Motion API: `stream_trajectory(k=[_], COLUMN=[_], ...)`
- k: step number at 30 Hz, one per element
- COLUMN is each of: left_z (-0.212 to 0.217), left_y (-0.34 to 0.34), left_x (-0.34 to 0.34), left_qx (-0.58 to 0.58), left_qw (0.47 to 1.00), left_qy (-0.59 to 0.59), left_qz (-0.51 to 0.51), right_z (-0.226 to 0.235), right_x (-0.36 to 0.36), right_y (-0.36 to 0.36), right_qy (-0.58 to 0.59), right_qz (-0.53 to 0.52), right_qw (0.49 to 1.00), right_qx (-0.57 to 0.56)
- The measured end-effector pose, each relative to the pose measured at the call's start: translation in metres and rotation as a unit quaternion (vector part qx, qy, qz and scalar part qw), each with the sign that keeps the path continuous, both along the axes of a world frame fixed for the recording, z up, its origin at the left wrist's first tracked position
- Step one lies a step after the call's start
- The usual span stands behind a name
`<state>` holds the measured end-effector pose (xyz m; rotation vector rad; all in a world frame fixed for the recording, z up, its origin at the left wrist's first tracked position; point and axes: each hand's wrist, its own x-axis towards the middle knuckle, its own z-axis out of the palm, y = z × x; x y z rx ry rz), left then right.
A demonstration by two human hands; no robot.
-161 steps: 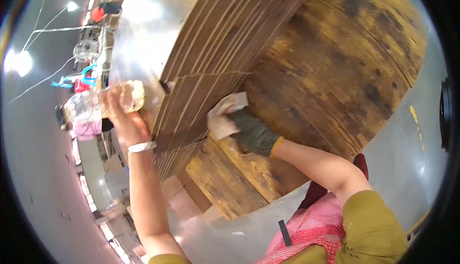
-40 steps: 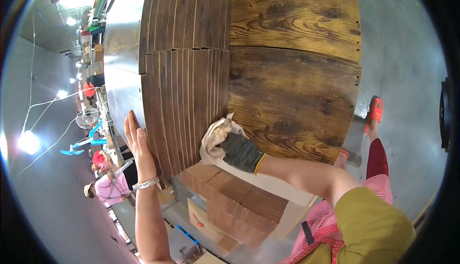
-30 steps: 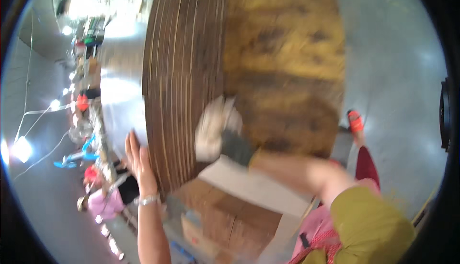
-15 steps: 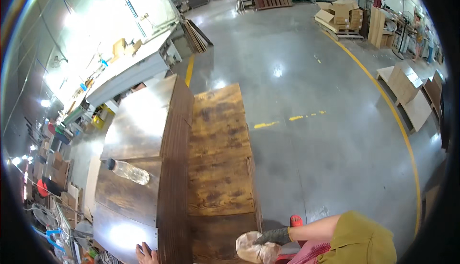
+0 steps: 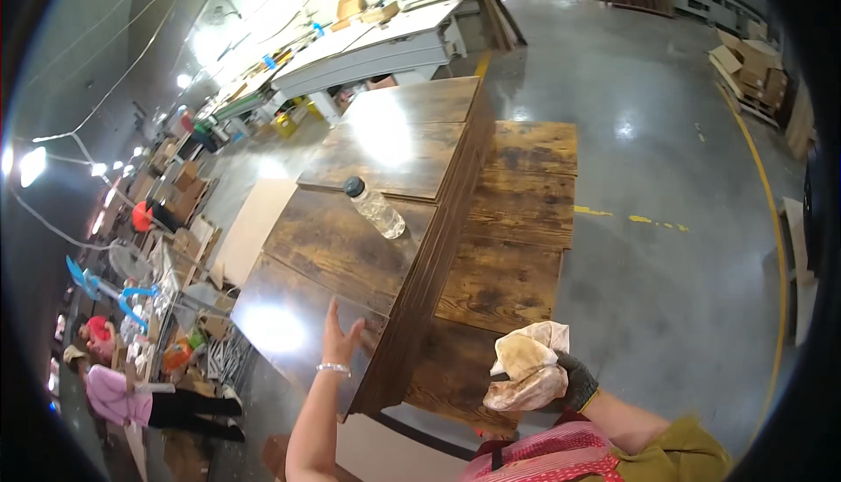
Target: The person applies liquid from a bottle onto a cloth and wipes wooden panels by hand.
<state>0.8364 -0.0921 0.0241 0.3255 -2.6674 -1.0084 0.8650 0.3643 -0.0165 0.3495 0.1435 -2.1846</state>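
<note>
My left hand (image 5: 340, 342), bare with a bracelet at the wrist, is open with fingers spread over the near corner of a tall stack of dark wood-grain panels (image 5: 337, 250). Whether its fingertips touch the top panel I cannot tell. In a dark glove, my right hand (image 5: 578, 383) is closed on a crumpled, brown-stained white rag (image 5: 531, 364). The rag is above the near end of a lower stack of brown panels (image 5: 504, 285), right beside the taller one. A clear water bottle (image 5: 378, 212) with a dark cap lies on the tall stack.
A long workbench (image 5: 368, 53) stands beyond the stacks. To the left, a person in a pink top (image 5: 118, 394) stands near cluttered shelving, with a blue fan (image 5: 109, 289) nearby. Cardboard boxes (image 5: 758, 70) sit at the far right, past a yellow floor line (image 5: 762, 193).
My view has swung left. My left hand now shows whole, with its forearm, over the tall stack. The rag in my right hand is raised and shows more fully.
</note>
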Motion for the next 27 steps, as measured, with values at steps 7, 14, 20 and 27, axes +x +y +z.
stream_trajectory(k=[7, 14, 20, 27], left_z=[0.056, 0.026, 0.061, 0.106], left_y=[0.04, 0.06, 0.095, 0.202], left_x=[-0.149, -0.202, -0.141, 0.024], left_qx=[0.205, 0.361, 0.098, -0.033], left_qw=[0.975, 0.919, 0.967, 0.949], left_qy=[0.085, 0.151, 0.202, 0.014], left_qz=[-0.005, -0.043, -0.119, -0.314], right_z=[0.006, 0.02, 0.067, 0.098], right_x=[0.056, 0.107, 0.075, 0.017], right_y=[-0.034, 0.005, 0.028, 0.025], right_qy=[-0.006, -0.004, 0.4, 0.177], right_qz=[-0.146, -0.25, -0.275, -0.203], right_qw=[0.986, 0.962, 0.717, 0.915], right_qx=[0.085, 0.108, 0.5, 0.3])
